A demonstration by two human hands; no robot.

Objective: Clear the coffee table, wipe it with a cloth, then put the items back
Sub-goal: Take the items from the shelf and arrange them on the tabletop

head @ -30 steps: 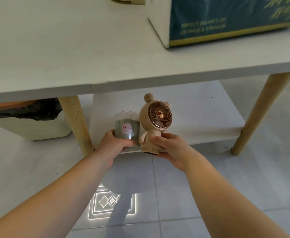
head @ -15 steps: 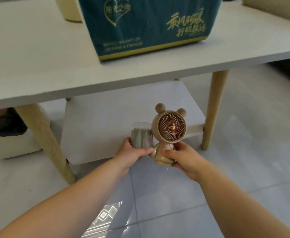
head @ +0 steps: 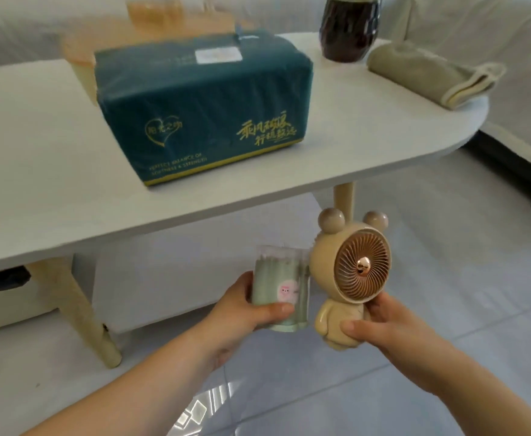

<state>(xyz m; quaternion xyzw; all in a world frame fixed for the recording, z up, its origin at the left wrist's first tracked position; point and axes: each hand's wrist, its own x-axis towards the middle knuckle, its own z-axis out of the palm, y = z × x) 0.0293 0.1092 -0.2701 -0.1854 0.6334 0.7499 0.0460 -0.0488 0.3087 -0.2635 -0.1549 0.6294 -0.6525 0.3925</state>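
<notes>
Left hand (head: 242,309) wraps the cup (head: 278,287) | right hand (head: 383,325) pinches the fan (head: 352,278) by its body | you hold both upright, near the table (head: 69,152) edge, probably to set them back | cloth (head: 427,73) lies far right

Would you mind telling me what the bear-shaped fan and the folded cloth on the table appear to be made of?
The bear-shaped fan looks like smooth beige moulded plastic, going by its soft sheen, with a shiny coppery hub that may be metal or plated plastic. The folded cloth seems a soft, matte, olive-grey fabric, perhaps microfibre; blur hides its weave.
</notes>
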